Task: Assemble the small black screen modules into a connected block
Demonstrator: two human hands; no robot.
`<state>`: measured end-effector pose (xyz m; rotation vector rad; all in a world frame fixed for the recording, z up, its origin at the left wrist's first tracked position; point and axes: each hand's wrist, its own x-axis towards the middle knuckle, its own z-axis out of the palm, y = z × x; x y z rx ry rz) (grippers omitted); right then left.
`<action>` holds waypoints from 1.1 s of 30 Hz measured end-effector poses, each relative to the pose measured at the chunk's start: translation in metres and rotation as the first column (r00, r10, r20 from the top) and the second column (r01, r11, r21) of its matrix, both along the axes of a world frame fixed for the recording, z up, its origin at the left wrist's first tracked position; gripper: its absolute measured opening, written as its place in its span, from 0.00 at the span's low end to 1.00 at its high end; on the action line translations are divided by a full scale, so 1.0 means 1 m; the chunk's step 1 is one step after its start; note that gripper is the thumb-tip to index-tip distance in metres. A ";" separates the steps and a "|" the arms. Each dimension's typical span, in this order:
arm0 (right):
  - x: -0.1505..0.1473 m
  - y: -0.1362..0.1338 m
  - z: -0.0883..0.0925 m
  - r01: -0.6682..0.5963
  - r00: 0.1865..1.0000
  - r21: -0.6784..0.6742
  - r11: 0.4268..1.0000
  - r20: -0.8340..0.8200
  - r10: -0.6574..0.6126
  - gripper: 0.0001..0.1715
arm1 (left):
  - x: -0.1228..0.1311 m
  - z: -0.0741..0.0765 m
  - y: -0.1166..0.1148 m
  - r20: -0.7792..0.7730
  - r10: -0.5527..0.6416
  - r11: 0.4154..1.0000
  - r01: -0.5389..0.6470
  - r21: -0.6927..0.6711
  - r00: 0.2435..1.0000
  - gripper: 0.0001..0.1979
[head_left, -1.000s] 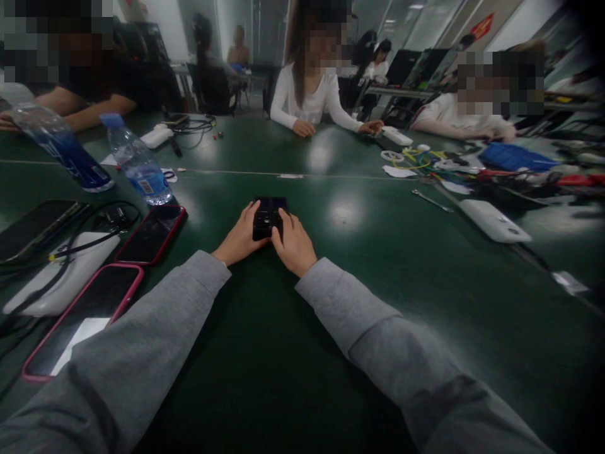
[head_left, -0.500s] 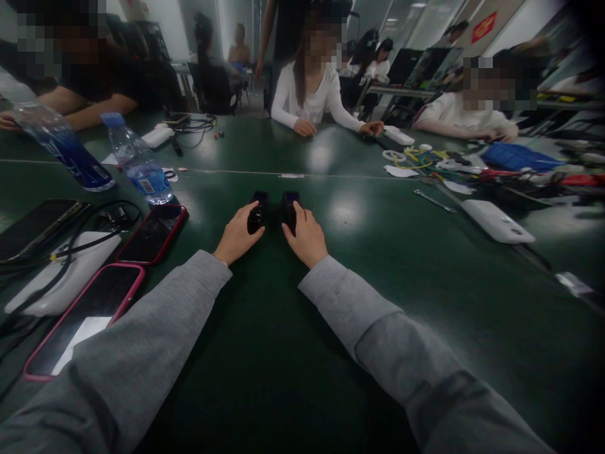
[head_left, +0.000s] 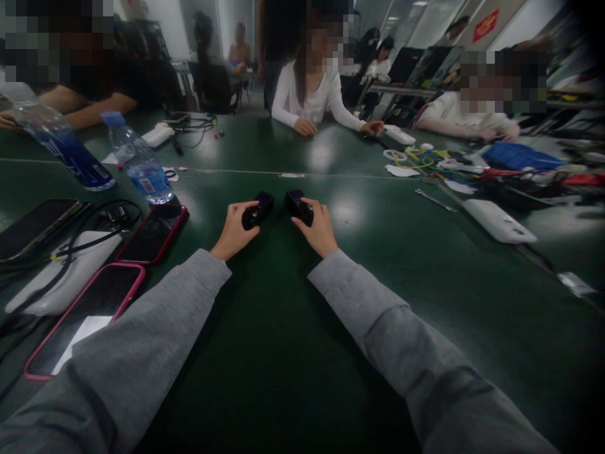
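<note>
My left hand (head_left: 232, 231) is closed around a small black handheld device (head_left: 264, 200), thumb on the near side and fingers over the far side. My right hand (head_left: 321, 228) grips a similar black device (head_left: 296, 197) in the same way. Both devices have a dark, screen-like face at the far end. They are angled so that their far ends lean toward each other, with a narrow gap between them. My palms hide part of each device. Both are at the green table (head_left: 283, 302); whether they rest on it or hover just above, I cannot tell.
Left of my arm are a red-edged phone (head_left: 152, 233), a pink-cased phone (head_left: 89, 315), a white power bank (head_left: 101, 243) with cables, and two bottles, one a water bottle (head_left: 146, 170). A wrench (head_left: 435, 200) and white box (head_left: 500, 221) lie right. Several people sit around.
Both devices have turned, their near ends swinging outward so they now slant instead of lying parallel. My right hand has shifted right and my left hand slightly left.
</note>
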<state>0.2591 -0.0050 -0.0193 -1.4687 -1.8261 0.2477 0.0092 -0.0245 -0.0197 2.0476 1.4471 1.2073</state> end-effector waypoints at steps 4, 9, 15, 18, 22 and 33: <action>-0.002 -0.002 0.001 -0.013 1.000 -0.014 1.000 0.000 0.013 0.33 | 0.000 0.001 0.001 -0.004 -0.004 1.000 0.004 -0.021 1.000 0.29; -0.004 -0.003 0.001 -0.031 0.999 -0.030 0.999 -0.040 0.029 0.34 | 0.004 0.007 -0.004 -0.009 -0.021 0.999 0.021 -0.041 1.000 0.29; -0.004 -0.005 0.004 -0.021 0.999 -0.041 0.999 -0.035 0.020 0.34 | 0.006 0.012 -0.008 -0.033 0.000 0.999 -0.001 -0.037 0.999 0.29; -0.003 -0.005 0.003 -0.023 0.999 -0.026 0.999 -0.027 0.022 0.34 | 0.008 0.012 -0.009 -0.044 -0.022 1.000 0.021 -0.011 0.999 0.28; -0.003 -0.003 0.001 -0.029 0.999 -0.005 1.000 -0.031 0.029 0.33 | 0.011 0.015 -0.012 0.006 -0.023 0.993 0.022 0.113 1.000 0.27; -0.003 -0.002 0.001 -0.031 0.999 -0.011 0.999 -0.040 0.030 0.34 | -0.009 0.009 0.002 0.185 0.317 0.915 -0.352 0.198 0.930 0.26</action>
